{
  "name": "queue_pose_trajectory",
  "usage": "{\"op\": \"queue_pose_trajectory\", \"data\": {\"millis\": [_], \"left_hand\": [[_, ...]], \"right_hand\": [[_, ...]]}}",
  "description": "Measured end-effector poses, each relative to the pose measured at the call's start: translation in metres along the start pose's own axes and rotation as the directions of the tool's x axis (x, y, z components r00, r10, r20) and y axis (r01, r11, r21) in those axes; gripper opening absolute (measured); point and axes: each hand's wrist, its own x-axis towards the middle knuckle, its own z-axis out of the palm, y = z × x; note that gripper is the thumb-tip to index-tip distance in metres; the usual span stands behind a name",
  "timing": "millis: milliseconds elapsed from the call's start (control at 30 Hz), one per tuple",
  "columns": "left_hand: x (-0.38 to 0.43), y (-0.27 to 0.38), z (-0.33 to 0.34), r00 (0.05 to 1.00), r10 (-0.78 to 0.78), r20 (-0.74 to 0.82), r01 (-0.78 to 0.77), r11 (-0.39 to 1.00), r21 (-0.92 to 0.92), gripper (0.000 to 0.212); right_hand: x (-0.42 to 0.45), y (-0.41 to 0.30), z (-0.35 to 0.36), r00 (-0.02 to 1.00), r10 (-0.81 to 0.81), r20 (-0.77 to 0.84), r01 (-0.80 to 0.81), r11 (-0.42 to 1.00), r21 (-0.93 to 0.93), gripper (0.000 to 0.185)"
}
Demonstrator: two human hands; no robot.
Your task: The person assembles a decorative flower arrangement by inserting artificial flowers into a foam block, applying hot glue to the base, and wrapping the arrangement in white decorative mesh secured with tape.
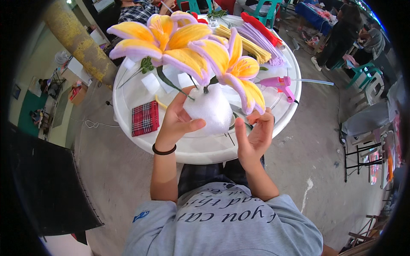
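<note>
My left hand (179,118) grips a white foam block (213,110) from its left side, thumb across the front. Two large flowers of yellow and lilac pipe cleaners rise from the block: the left flower (189,38) on a dark green stem (168,84), and the right flower (245,68), which leans right. Thin wire ends (230,138) show below the block. To the right of the foam, my right hand (254,137) has its thumb apart from its bent fingers. Its fingertips are close beneath the right flower's lowest petal; whether they touch it is unclear.
On the round white table (205,156) lie a folded plaid cloth (145,118), a pink glue gun (280,84) with its glue stick jutting past the edge, lilac pipe cleaners (261,41), yellow pipe cleaners (246,44) and white foam pieces (150,83). A person in checkered clothing (137,12) is across the table.
</note>
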Motion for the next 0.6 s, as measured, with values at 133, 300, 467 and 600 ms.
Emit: {"op": "queue_pose_trajectory", "data": {"millis": [133,300,467,600], "left_hand": [[-0.007,0.003,0.000,1.000,-0.002,-0.023,0.002,1.000,-0.007,0.076],[-0.015,0.002,-0.004,1.000,0.003,-0.024,-0.003,1.000,-0.016,0.078],[-0.025,0.000,-0.011,0.998,0.029,-0.063,-0.031,0.999,-0.033,0.077],[-0.033,0.002,-0.019,0.997,0.037,-0.063,-0.039,0.999,-0.020,0.079]], "right_hand": [[-0.008,-0.009,-0.001,0.990,-0.081,0.117,0.094,0.990,-0.107,0.040],[-0.014,-0.019,0.012,0.956,-0.238,0.171,0.277,0.924,-0.264,0.035],[-0.022,-0.021,0.020,0.924,-0.330,0.191,0.378,0.861,-0.340,0.028],[-0.026,-0.022,0.026,0.894,-0.396,0.209,0.446,0.828,-0.339,0.028]]}}
